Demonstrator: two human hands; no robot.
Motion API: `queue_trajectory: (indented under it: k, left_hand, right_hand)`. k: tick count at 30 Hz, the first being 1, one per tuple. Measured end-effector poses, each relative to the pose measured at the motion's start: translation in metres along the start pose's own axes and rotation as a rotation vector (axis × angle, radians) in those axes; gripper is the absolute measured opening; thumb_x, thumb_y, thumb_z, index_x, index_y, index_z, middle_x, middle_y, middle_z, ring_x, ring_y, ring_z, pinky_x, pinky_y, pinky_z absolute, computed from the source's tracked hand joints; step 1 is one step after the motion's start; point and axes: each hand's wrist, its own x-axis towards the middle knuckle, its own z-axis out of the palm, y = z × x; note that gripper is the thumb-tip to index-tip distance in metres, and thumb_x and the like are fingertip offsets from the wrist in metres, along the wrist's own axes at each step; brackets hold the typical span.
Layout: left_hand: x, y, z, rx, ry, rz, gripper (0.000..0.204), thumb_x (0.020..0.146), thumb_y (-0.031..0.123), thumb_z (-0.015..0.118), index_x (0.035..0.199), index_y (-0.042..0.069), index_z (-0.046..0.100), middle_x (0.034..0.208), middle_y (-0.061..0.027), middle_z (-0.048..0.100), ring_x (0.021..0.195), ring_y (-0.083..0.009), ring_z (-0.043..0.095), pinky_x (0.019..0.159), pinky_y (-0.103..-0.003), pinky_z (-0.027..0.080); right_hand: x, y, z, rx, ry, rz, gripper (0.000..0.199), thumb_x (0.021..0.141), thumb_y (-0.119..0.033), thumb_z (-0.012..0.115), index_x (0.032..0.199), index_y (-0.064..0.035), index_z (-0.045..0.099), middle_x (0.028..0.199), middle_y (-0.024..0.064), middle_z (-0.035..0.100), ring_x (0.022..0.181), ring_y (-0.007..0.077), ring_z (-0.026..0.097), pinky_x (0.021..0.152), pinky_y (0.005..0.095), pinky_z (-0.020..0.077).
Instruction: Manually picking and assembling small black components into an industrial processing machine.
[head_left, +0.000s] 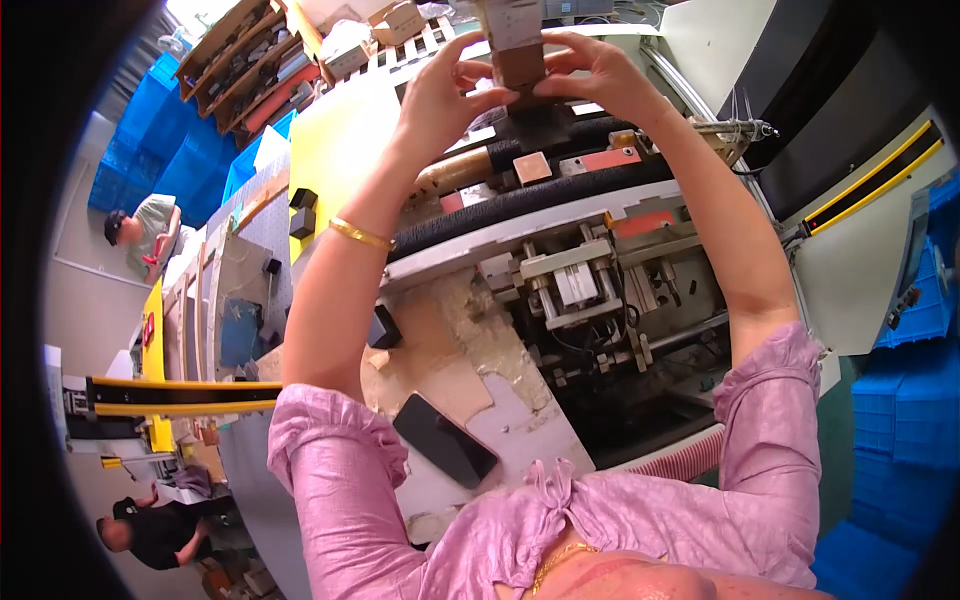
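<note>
A: State the position of the hands.
B: The left hand (448,95) and the right hand (600,78) are raised at opposite sides of a brown block (520,68). The block is between them, its upper part grey-white and cut off by the picture edge.

A: State the condition of the grip.
B: The fingers and thumbs of both hands are bent inward, with the thumbs near the block's lower end. It cannot be told whether they clamp the block or merely touch it.

A: What is directly below the grip?
B: A dark flat piece (540,127). Nearer the wearer lie a tan cylinder (448,178), a small square brown piece (532,168) and a black textured roller (560,199).

A: Continue toward the wearer.
B: Beyond the roller is a metal mechanism (575,283) with rods and cables. Below and to the left of the grip, well apart from it, a dark phone (445,440) lies on a worn surface (530,410).

A: Identify items to the sides.
B: Left of the grip: a bright yellow panel (345,115), with small black blocks (302,223) at its near left edge. Far left: two other people, one in a light top (155,225), one in black (160,535). Far right and lower: blue crates (890,410).
</note>
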Motion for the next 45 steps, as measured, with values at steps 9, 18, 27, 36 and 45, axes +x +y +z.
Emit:
queue_trajectory:
  k: [9, 18, 27, 36, 45]
  left_hand:
    - [-0.277, 0.157, -0.146, -0.017, 0.122, 0.363, 0.023, 0.076, 0.011, 0.079, 0.098, 0.008, 0.071, 0.098, -0.0094, 0.070, 0.092, -0.0257, 0.064, 0.078, -0.036, 0.052]
    - [-0.669, -0.070, -0.269, 0.505, 0.563, -1.088, 0.016, 0.085, 0.017, 0.069, 0.099, 0.009, 0.068, 0.090, -0.0093, 0.067, 0.077, -0.0281, 0.067, 0.072, -0.038, 0.053]
    - [-0.693, -0.244, -0.312, 0.647, 0.322, -1.212, 0.025, 0.087, 0.024, 0.067, 0.106, 0.009, 0.068, 0.096, -0.0150, 0.067, 0.088, -0.0363, 0.068, 0.078, -0.045, 0.055]
    - [-0.627, -0.028, -0.362, -0.761, 0.095, -1.084, 0.014, 0.088, 0.010, 0.070, 0.092, -0.004, 0.071, 0.075, -0.0077, 0.070, 0.065, -0.0132, 0.067, 0.060, -0.026, 0.055]
    - [-0.489, 0.226, -0.304, -0.088, -0.220, -0.456, 0.022, 0.079, 0.021, 0.082, 0.088, 0.005, 0.070, 0.081, -0.0045, 0.064, 0.065, -0.0152, 0.061, 0.059, -0.027, 0.049]
  right_hand:
    - [-0.202, -0.208, 0.191, 0.242, -0.355, 0.119, 0.019, 0.085, -0.010, 0.070, 0.103, -0.0033, 0.070, 0.096, 0.0111, 0.072, 0.085, 0.0224, 0.069, 0.078, 0.0348, 0.0532]
    - [-0.247, -0.320, 0.341, 0.652, -0.694, 0.528, 0.025, 0.088, -0.008, 0.059, 0.109, 0.0010, 0.069, 0.098, 0.0125, 0.072, 0.089, 0.0208, 0.069, 0.081, 0.0312, 0.0520]
    - [-0.219, -0.386, 0.442, 0.581, -0.793, 0.655, 0.031, 0.087, -0.013, 0.065, 0.116, -0.0024, 0.067, 0.104, 0.0102, 0.072, 0.094, 0.0210, 0.069, 0.084, 0.0327, 0.0517]
    - [-0.204, -0.375, 0.429, 0.346, -0.716, 0.320, 0.026, 0.084, -0.005, 0.067, 0.110, -0.0022, 0.068, 0.100, 0.0112, 0.072, 0.092, 0.0260, 0.069, 0.083, 0.0335, 0.0522]
    - [-0.176, -0.373, 0.337, 0.204, -0.508, -0.170, 0.041, 0.082, -0.013, 0.074, 0.121, -0.0051, 0.064, 0.121, 0.0115, 0.065, 0.112, 0.0298, 0.060, 0.098, 0.0397, 0.0449]
